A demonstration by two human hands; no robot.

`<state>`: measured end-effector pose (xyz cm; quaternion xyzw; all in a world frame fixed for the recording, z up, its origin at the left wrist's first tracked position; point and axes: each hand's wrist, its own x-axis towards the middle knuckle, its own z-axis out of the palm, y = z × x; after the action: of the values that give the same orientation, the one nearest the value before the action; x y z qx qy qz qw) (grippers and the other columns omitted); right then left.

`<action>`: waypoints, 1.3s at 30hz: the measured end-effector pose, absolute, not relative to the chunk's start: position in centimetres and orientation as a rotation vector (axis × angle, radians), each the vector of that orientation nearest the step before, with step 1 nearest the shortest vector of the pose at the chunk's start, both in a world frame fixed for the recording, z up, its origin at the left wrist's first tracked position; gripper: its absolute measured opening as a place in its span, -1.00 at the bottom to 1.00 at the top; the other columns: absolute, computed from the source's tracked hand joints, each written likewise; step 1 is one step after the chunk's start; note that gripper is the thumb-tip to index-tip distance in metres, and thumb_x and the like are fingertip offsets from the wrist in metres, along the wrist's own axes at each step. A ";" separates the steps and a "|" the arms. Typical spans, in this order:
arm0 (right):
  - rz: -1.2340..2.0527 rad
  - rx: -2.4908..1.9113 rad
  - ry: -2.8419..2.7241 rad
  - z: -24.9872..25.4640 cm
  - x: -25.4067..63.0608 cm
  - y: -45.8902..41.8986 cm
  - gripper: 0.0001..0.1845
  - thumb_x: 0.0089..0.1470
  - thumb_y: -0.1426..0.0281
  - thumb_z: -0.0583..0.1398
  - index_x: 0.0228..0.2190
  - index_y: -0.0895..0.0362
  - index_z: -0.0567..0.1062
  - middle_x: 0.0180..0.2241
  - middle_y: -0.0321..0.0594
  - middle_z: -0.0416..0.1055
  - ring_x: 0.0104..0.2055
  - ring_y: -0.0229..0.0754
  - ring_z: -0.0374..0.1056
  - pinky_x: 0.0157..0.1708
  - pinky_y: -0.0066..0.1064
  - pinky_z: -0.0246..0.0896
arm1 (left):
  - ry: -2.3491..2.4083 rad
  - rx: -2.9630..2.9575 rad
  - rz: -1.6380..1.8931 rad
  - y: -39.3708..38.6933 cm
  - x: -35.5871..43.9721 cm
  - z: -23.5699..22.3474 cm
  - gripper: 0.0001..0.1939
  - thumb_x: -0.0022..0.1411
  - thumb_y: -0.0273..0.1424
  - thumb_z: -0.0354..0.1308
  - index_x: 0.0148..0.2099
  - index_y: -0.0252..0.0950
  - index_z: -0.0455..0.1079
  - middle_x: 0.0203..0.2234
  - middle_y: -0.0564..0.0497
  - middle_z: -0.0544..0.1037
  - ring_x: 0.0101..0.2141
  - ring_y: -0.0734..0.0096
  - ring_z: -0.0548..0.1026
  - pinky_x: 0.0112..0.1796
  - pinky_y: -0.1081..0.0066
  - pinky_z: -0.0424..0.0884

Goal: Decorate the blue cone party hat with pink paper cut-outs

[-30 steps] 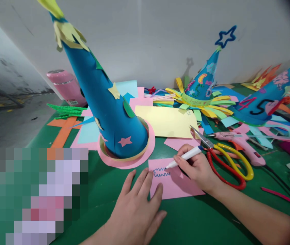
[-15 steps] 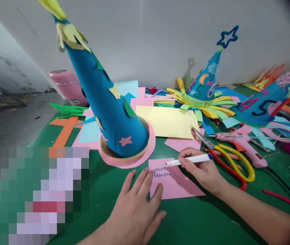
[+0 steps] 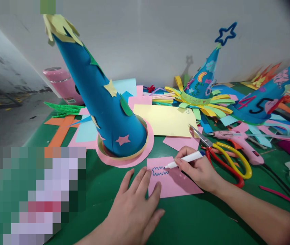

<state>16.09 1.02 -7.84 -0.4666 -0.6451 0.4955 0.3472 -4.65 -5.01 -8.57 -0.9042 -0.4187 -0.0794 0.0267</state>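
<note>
At lower centre, my right hand (image 3: 201, 170), gripping the marker (image 3: 186, 159), is resuming the wavy outline (image 3: 159, 171), tip returning; my splayed left hand (image 3: 133, 202) is resting on pink paper (image 3: 170, 185).

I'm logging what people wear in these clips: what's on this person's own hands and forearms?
The left hand and right hand are both ungloved, with no ring, watch or bracelet showing. No sleeve shows on the visible stretch of the left forearm or right forearm.
</note>
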 end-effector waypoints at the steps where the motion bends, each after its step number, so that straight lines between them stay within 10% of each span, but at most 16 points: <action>1: 1.283 -1.212 -1.682 -7.8 16.1 1.0 -0.82 0.05 0.28 0.08 -0.48 0.12 0.26 -0.69 -0.40 0.28 -0.68 -0.35 0.16 -0.70 -0.51 0.00 | -1.296 -2.797 -0.244 -5.0 -4.6 -8.5 -0.62 0.19 -0.19 -0.11 0.02 -0.19 0.24 -0.03 -0.21 0.33 0.02 0.01 0.21 -0.05 0.00 0.06; 39: 1.144 -1.284 -1.702 -8.2 16.0 1.2 -0.81 0.05 0.29 0.08 -0.51 0.11 0.24 -0.70 -0.42 0.15 -0.67 -0.34 0.09 -0.68 -0.49 -0.06 | -1.286 -2.781 -0.267 -4.9 -4.5 -8.7 -0.62 0.19 -0.18 -0.13 -0.01 -0.18 0.26 -0.04 -0.21 0.35 0.01 0.00 0.22 -0.06 -0.01 0.05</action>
<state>16.01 1.17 -8.22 -0.4965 -0.6581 0.4424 0.3530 -4.55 -4.91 -8.75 -0.9037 -0.4181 -0.0868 0.0330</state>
